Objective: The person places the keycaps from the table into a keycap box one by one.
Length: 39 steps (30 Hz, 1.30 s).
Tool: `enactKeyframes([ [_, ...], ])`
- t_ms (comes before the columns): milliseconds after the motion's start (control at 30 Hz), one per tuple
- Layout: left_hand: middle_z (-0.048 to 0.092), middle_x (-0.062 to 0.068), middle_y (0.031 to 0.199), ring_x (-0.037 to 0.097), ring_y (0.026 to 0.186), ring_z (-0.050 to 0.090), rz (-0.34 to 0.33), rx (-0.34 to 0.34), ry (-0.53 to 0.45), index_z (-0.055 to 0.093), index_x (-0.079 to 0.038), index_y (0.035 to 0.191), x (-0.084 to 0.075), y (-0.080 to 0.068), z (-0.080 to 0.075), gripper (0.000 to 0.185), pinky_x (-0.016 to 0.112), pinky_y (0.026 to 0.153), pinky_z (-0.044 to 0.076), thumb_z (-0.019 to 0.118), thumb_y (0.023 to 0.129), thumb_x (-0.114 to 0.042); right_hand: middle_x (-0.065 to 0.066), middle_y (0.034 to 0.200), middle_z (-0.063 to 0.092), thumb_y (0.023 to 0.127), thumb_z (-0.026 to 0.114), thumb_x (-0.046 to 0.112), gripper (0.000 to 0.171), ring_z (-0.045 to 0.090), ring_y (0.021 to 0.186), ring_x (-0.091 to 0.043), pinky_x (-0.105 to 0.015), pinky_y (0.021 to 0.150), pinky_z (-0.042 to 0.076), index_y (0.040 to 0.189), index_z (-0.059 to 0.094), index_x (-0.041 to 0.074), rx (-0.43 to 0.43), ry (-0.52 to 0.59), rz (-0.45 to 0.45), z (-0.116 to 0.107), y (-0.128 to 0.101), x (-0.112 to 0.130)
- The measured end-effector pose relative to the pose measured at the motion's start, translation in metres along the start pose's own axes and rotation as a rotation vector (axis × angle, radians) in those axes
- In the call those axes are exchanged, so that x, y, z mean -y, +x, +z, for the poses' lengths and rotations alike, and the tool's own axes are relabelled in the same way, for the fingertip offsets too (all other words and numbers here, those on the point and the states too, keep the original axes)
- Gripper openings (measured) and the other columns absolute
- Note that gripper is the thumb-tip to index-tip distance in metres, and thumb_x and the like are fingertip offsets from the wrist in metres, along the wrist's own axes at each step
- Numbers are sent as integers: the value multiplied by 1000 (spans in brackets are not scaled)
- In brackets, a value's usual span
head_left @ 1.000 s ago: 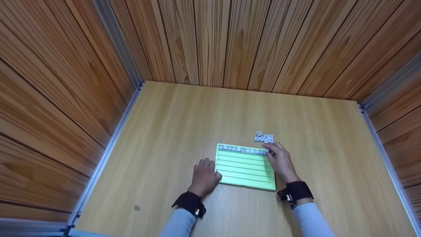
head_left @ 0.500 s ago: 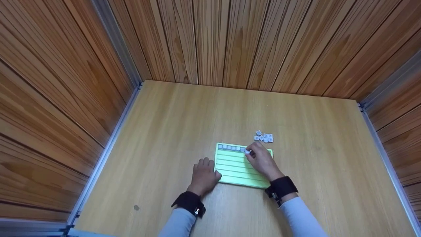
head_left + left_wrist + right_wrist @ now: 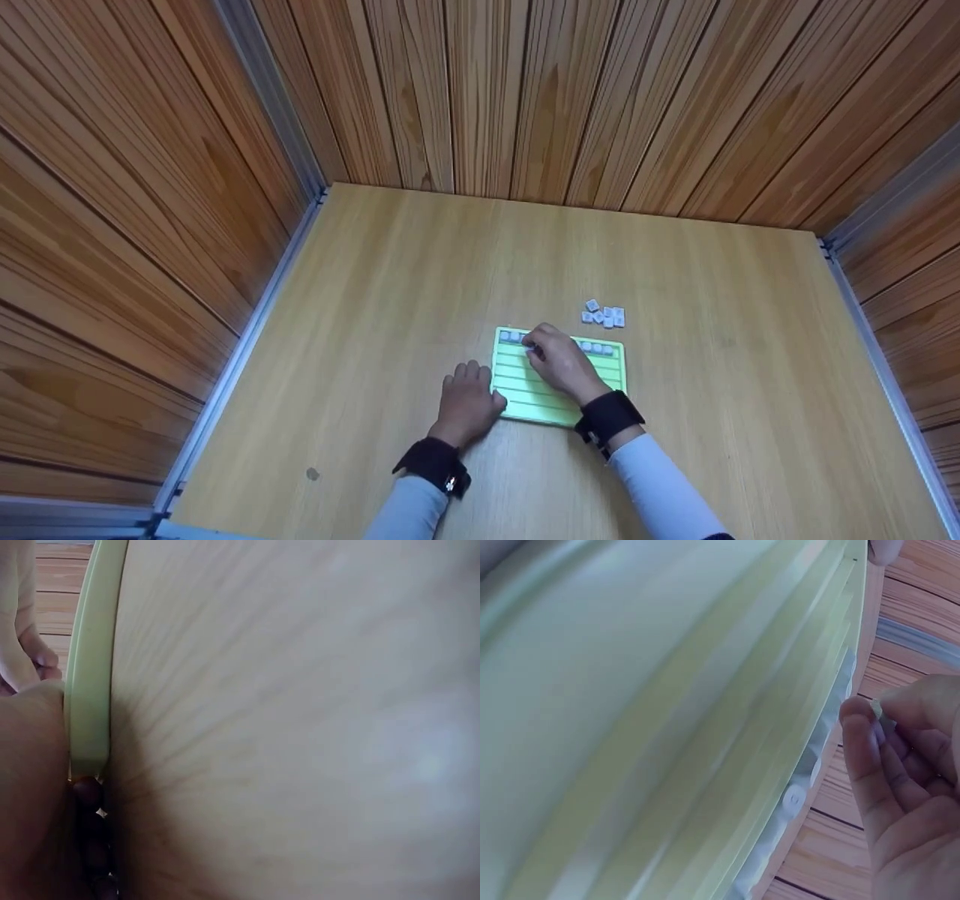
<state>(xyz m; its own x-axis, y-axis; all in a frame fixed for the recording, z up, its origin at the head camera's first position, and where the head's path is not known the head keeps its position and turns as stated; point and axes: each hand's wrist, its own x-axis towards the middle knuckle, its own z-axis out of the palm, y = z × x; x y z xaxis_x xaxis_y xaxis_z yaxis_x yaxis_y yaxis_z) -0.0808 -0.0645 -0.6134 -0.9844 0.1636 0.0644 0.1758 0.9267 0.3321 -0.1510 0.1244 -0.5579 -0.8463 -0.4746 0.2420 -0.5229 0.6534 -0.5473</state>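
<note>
A light-green tray (image 3: 525, 394) with raised ridges lies on the table, a row of small whitish cubes (image 3: 598, 349) along its far groove. My left hand (image 3: 466, 405) rests at its left side, thumb at the edge and fingers stretched out on the table; in the left wrist view the tray's rim (image 3: 91, 705) runs beside that hand. Over the left part of the row, my right hand (image 3: 562, 361) hides the middle cubes. In the right wrist view, its thumb and index finger pinch a small pale cube (image 3: 879, 711); a cube with a round mark (image 3: 793, 799) shows in the row.
Several loose cubes (image 3: 608, 316) lie in a cluster just beyond the tray's far right corner. Wood-plank walls (image 3: 570, 105) enclose the table (image 3: 420, 262) at the back and sides. A dark spot (image 3: 312, 474) marks the table at front left.
My right hand has moved left along the row, from the tray's right end to its left part, uncovering the right-hand cubes. The left hand and the loose cubes stay in place.
</note>
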Motion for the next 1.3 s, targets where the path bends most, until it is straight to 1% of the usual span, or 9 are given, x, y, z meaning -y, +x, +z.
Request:
enactKeyframes([
  [100, 43, 3, 91, 22, 84, 40, 11, -23, 10, 52, -10, 89, 1, -1, 2, 23, 35, 66, 32, 55, 82, -33, -7, 96, 68, 86, 72, -1, 15, 66, 86, -20, -35, 76, 55, 101, 73, 2, -4, -5, -17, 5, 4, 3],
  [200, 43, 3, 90, 22, 84, 40, 12, -31, 22, 52, -10, 89, 2, 0, 4, 24, 35, 66, 32, 55, 83, -33, -7, 96, 68, 86, 73, -1, 15, 66, 88, -22, -36, 78, 55, 101, 74, 2, 9, -3, -14, 10, 7, 6],
  [433, 42, 3, 91, 23, 84, 41, 2, -12, 23, 53, -9, 91, 1, 0, 4, 26, 36, 67, 32, 55, 85, -34, -9, 98, 66, 85, 72, -2, 18, 65, 91, -25, -39, 81, 54, 103, 74, 1, 64, -27, 0, 22, 17, 13],
  [567, 43, 4, 92, 23, 86, 41, -2, 7, 17, 54, -8, 95, 0, -1, 3, 28, 36, 68, 33, 55, 86, -35, -9, 95, 63, 85, 71, -3, 15, 64, 88, -25, -39, 78, 54, 99, 73, 1, 67, -38, 3, 28, 21, 15],
  [700, 44, 5, 92, 24, 86, 43, 10, -15, 20, 54, -8, 93, 0, -2, 3, 27, 36, 68, 33, 55, 85, -34, -8, 89, 61, 83, 70, -5, 12, 62, 81, -24, -38, 72, 53, 93, 74, 1, 35, -70, -42, 32, 23, 17],
  [767, 44, 5, 92, 25, 86, 43, 13, -24, 22, 54, -8, 93, -1, -2, 1, 28, 37, 68, 33, 55, 85, -34, -8, 87, 60, 83, 70, -6, 12, 62, 78, -24, -38, 70, 53, 91, 73, 1, 34, -93, -48, 33, 25, 18],
  [1033, 42, 5, 91, 25, 85, 41, 5, -6, -4, 54, -8, 93, -3, -2, -6, 27, 38, 68, 33, 56, 86, -33, -9, 87, 61, 82, 68, -7, 13, 62, 78, -24, -38, 67, 52, 90, 70, 3, 84, -130, 21, 34, 31, 22],
  [1133, 42, 5, 92, 24, 87, 41, -7, 15, 1, 54, -8, 94, -3, -2, -6, 26, 37, 70, 33, 55, 86, -33, -8, 86, 60, 82, 69, -5, 11, 61, 76, -24, -37, 65, 52, 88, 68, 4, 81, -140, 18, 35, 31, 23],
  [1300, 43, 6, 92, 25, 87, 42, -2, 17, 5, 54, -8, 94, -4, -1, -9, 26, 37, 70, 34, 56, 86, -33, -7, 84, 59, 83, 70, -5, 11, 61, 75, -23, -36, 64, 51, 84, 66, 5, 78, -153, 22, 35, 32, 24],
])
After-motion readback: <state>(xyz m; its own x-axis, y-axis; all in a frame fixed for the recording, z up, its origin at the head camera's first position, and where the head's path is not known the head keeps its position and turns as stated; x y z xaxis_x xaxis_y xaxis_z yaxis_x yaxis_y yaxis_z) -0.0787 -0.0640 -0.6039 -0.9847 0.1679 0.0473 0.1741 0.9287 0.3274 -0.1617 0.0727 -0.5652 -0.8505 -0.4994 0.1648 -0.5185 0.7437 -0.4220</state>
